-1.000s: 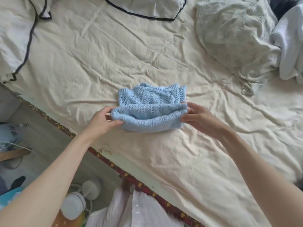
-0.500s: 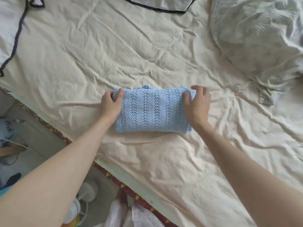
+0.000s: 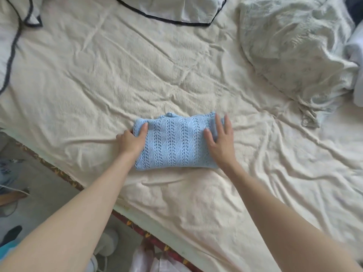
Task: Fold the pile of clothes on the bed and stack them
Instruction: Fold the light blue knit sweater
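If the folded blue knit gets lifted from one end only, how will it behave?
The blue knit sweater is soft, openwork fabric, so it would likely sag and unfold. It looks light. Pushed across the wrinkled bedsheet, it would probably drag and bunch rather than slide.

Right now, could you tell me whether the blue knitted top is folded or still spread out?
Folded. The blue knitted top lies as a compact rectangle on the bed sheet, left hand gripping its left edge, right hand resting flat on its right side.

A home bedroom: rumpled bed (image 3: 196,203) (cream sheet), pillow (image 3: 290,46).
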